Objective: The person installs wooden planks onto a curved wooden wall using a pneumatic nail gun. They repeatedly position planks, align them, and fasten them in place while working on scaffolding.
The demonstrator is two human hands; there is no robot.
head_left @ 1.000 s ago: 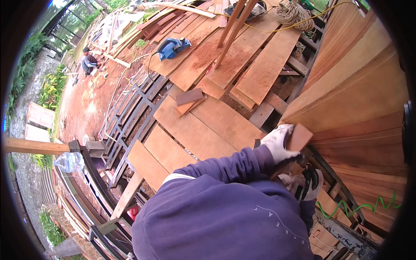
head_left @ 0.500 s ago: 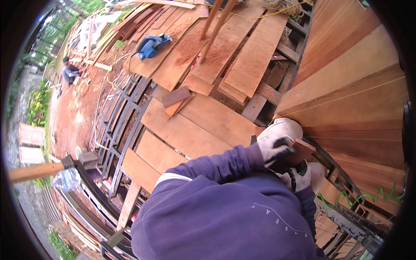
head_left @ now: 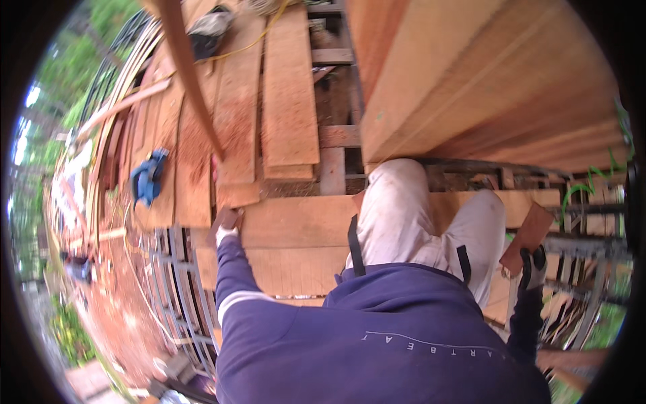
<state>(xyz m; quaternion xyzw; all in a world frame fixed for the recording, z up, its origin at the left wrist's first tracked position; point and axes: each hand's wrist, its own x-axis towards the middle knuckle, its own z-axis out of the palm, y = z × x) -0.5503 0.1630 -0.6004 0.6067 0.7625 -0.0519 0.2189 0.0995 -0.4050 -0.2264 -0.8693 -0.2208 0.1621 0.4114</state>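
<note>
My right hand (head_left: 535,268), in a black and pale glove, is out at the right beyond my knee. It is closed on the lower end of a short reddish-brown board (head_left: 529,237), held tilted. My left arm reaches forward to the left, and my pale-gloved left hand (head_left: 226,233) is at some short dark wood offcuts (head_left: 227,217) on the planks. Blur and the offcuts hide its fingers, so I cannot tell whether it grips one.
Wide planks (head_left: 296,222) lie before my knees. Beyond them are sawdust-covered boards (head_left: 239,128), a blue power tool (head_left: 148,178) and a slanting wooden post (head_left: 192,87). A tall wooden panel (head_left: 464,87) stands at the right. Gaps show between the frame beams (head_left: 333,135).
My hands have parted from around the board at my knees. The right has carried it out to the right; the left has stretched out to the offcuts. The view has turned.
</note>
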